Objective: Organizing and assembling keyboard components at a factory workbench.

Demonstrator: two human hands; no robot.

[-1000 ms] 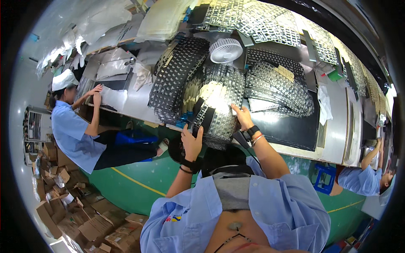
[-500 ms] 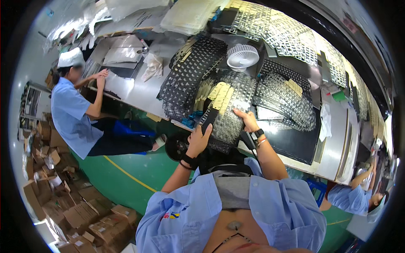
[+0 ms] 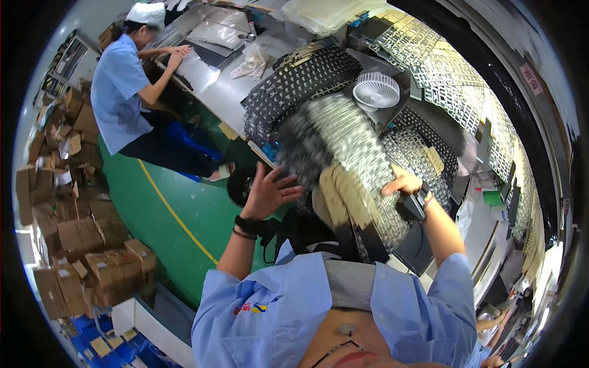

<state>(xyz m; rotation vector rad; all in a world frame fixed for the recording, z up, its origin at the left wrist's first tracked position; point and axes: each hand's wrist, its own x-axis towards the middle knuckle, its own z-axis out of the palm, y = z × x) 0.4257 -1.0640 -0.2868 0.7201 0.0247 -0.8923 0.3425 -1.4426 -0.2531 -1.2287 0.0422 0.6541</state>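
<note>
Holds patterned black-and-silver sheets [image 3: 365, 135] over the near side of the bench [image 3: 224, 86], close to the middle of the view, used below as the centre of the clock. Cannot count these sheets or tell what lies directly under them, because of the blur. Clamps the grip of the right hand [image 3: 402, 182] on their edge at 4 o'clock, with a dark device [image 3: 419, 201] strapped at the wrist. Spreads the left hand [image 3: 273, 190] at 8 o'clock, with fingers and thumb apart, near the blurred edge; cannot tell whether touching it. Shows long tan pieces [image 3: 343, 193] at 6 o'clock, slanting along the lower side of the sheets.

Includes on the bench a white fan [image 3: 376, 92] between 12 and 1 o'clock, a heap of black perforated sheets [image 3: 307, 76] at 11 o'clock, another pile [image 3: 417, 150] at 3 o'clock, and a crumpled white cloth [image 3: 251, 62] between 10 and 11 o'clock. Farther out, takes in yellow-lit lattice sheets [image 3: 429, 61] at 1 o'clock, a co-worker [image 3: 123, 92] in a light-blue shirt at 10 o'clock, and cardboard boxes [image 3: 110, 264] on the green floor [image 3: 159, 251] at 8 o'clock.
</note>
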